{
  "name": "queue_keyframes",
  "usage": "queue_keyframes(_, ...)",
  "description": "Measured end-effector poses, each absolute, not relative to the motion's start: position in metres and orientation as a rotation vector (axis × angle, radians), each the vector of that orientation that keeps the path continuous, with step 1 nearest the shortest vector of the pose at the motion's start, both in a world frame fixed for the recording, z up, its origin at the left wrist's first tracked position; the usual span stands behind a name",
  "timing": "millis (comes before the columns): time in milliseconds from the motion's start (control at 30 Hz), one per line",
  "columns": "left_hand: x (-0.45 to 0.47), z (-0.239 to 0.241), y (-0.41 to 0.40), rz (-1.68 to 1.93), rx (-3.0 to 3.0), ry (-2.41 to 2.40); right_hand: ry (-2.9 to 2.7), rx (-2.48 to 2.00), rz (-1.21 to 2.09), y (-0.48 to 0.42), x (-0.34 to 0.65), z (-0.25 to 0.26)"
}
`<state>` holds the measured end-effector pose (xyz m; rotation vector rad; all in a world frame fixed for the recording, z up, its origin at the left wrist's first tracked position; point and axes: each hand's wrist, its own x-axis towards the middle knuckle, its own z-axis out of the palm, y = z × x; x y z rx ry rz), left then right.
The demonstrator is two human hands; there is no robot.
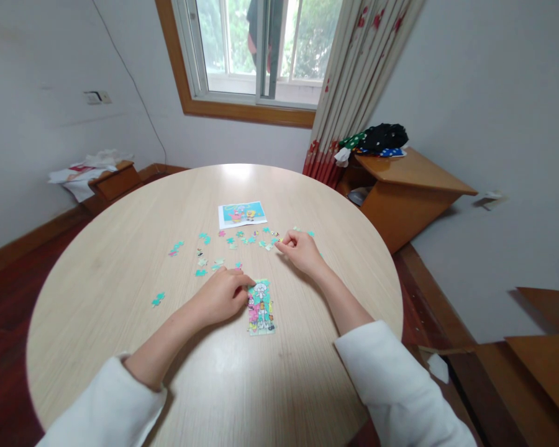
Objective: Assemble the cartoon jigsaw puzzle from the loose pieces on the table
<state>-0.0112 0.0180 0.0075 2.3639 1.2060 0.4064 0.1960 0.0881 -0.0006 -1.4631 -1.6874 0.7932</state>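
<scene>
A partly assembled jigsaw puzzle (261, 309) lies in front of me, showing cartoon figures on turquoise. My left hand (221, 295) rests at its upper left corner, index finger stretched onto the edge, thumb apart from it and the other fingers partly curled. Farther off to the right, my right hand (300, 249) pinches a small puzzle piece (279, 241) between thumb and fingertips; a bit of yellow shows, the rest is hidden. Loose puzzle pieces (251, 240) are scattered beyond both hands. Behind them lies a printed reference picture (243, 215) with similar figures.
Everything lies on a round wooden table (107, 267). One turquoise piece (158, 300) sits apart at the left, and a small cluster (176, 248) lies farther back. Beyond the table stand a wooden cabinet (414, 174) with cloths on top, a curtain (349, 68) and a window.
</scene>
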Motion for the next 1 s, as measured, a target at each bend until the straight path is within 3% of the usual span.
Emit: queue_keyframes(1000,-0.0173,0.0149,0.0193,0.344,2.395,0.903,-1.724,-1.448,0.750,0.0916,0.1975,-0.0063)
